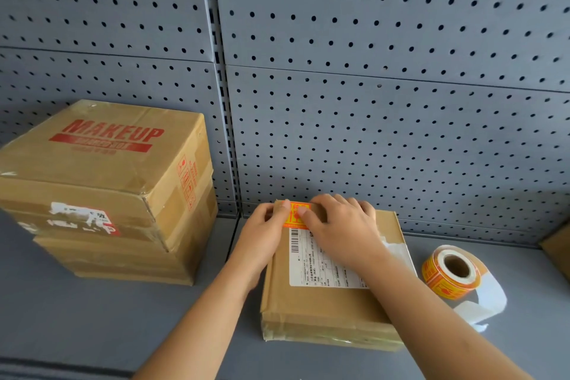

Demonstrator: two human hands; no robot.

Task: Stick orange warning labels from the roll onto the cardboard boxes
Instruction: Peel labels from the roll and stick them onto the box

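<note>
Both thumbs, left hand (262, 233) and right hand (342, 227) — on label (294, 219) (atop box (324, 305)).

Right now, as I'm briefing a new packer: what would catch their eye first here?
The bright orange label at the far edge of the flat cardboard box in the middle, pressed by the left hand and right hand. Then the label roll lying on the shelf right of that box, and the big box with red MAKEUP print at the left.

Open shelf (92, 318) between stacked boxes (105, 188) and flat box (324, 308)
</note>
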